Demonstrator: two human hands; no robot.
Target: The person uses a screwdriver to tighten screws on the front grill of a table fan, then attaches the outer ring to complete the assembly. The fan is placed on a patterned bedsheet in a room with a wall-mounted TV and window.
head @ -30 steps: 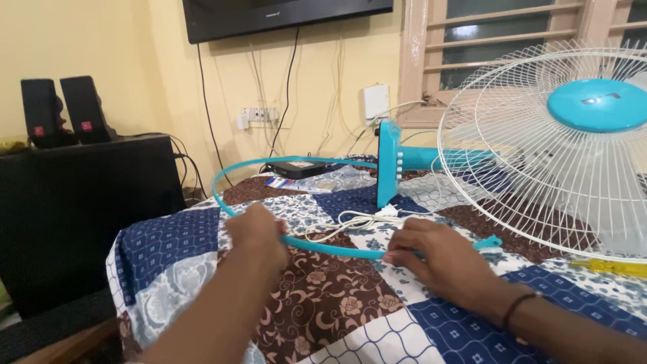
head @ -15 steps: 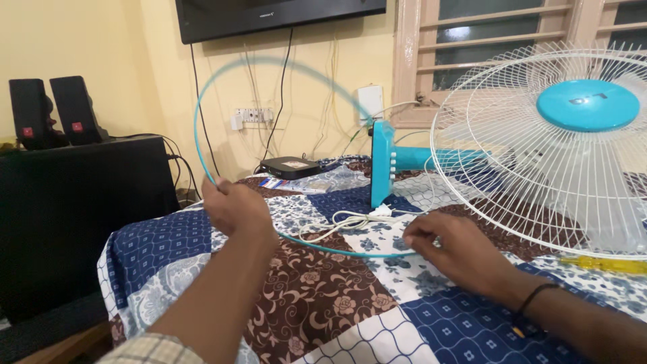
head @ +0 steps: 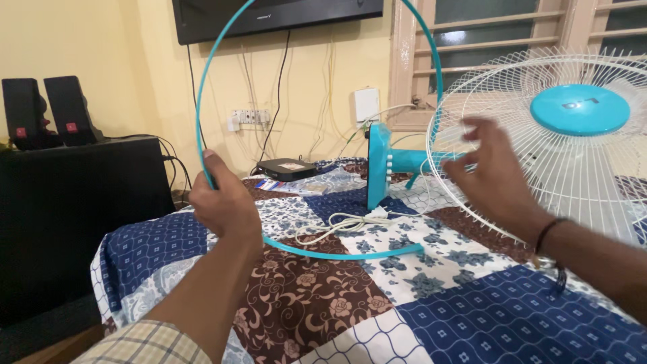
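Big white wire fan guard point(head: 539, 162) w/ teal hub lies on the patchwork bedspread point(head: 377, 296), right edge cut off. Thin teal rim ring point(head: 199, 101) stands upright over the bed, top out of frame, open ends. Left hand point(head: 222, 202) grips ring; right hand point(head: 492, 172), fingers spread, blurred, at the guard.

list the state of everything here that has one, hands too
teal guard ring: split open, raised upright, loose end on the quilt
left hand: closed on the ring's left side
right hand: open, fingers spread, holding nothing, near the ring's right side
table fan: lying on its side on the patchwork quilt
white power cord: loosely coiled on the quilt
television: screen dark
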